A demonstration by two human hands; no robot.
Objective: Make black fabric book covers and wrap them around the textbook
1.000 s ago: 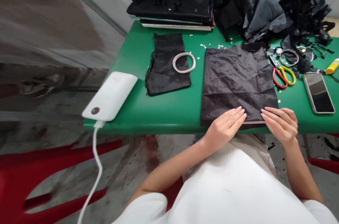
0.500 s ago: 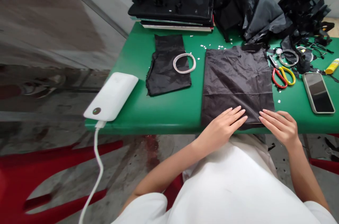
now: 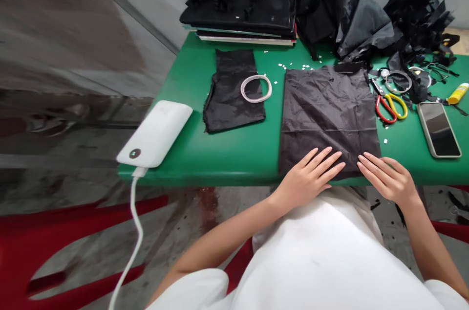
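Cloth, black and roughly square [image 3: 326,109], is lying flat at the near edge of the table [image 3: 227,163], and you are having both hands over its near part. Your left hand [image 3: 309,175] is resting with fingers slightly apart, and your right hand [image 3: 390,180] is pointing its fingertips at the near right corner of the cloth. Both hands are open and loose, grasping nothing; how strongly they are pressing, I cannot tell. Flat fingers are probably serving to steady this thin, creased material close to your body.

Scissors with red and yellow handles [image 3: 390,106] are lying just beside the cloth on the right, perhaps so that your right hand is having them near. A phone [image 3: 439,129] is lying farther right, close to the near edge. Toward the left, a pale ring [image 3: 256,100] is sitting on a smaller black piece [image 3: 230,109], maybe weighing it down. A white power bank [image 3: 156,131] is occupying the near left corner, its cable [image 3: 137,224] hanging over the edge, probably to be out of your way.
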